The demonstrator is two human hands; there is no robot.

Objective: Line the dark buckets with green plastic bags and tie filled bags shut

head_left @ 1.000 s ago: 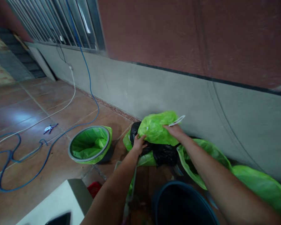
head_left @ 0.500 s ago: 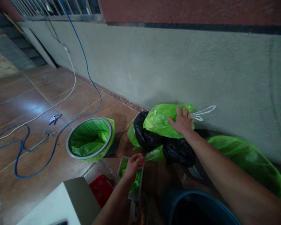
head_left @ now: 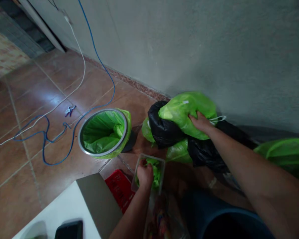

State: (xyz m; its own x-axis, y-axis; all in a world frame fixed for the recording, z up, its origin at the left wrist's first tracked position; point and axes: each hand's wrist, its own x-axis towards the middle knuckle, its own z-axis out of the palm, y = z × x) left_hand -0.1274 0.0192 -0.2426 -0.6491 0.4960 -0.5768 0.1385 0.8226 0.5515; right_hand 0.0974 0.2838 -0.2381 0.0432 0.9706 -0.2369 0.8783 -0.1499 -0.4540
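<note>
A tied bright-green rubbish bag (head_left: 181, 109) with a white drawstring lies on top of a pile against the wall. My right hand (head_left: 201, 123) rests on its right side, thumb and forefinger apart and pressing into the plastic; the other fingers are hidden. Under that bag are black rubbish bags (head_left: 164, 129) and more green ones. My left hand (head_left: 145, 174) is down inside a clear plastic container (head_left: 161, 179) holding crumpled green plastic (head_left: 156, 171). Its fingers are curled over the contents, and whatever they grip is hidden.
A round bin (head_left: 126, 127) lined with green plastic stands left of the pile. A red basket (head_left: 118, 187) and a white-topped box (head_left: 64, 205) bearing a dark phone-like object (head_left: 69, 229) are near me. A blue barrel (head_left: 201, 209) stands at the lower right. Blue cable (head_left: 69, 149) loops across the floor.
My left hand has moved from the container's far edge down into it. My right hand has shifted lower on the green bag, its fingers less spread. The view has tilted down.
</note>
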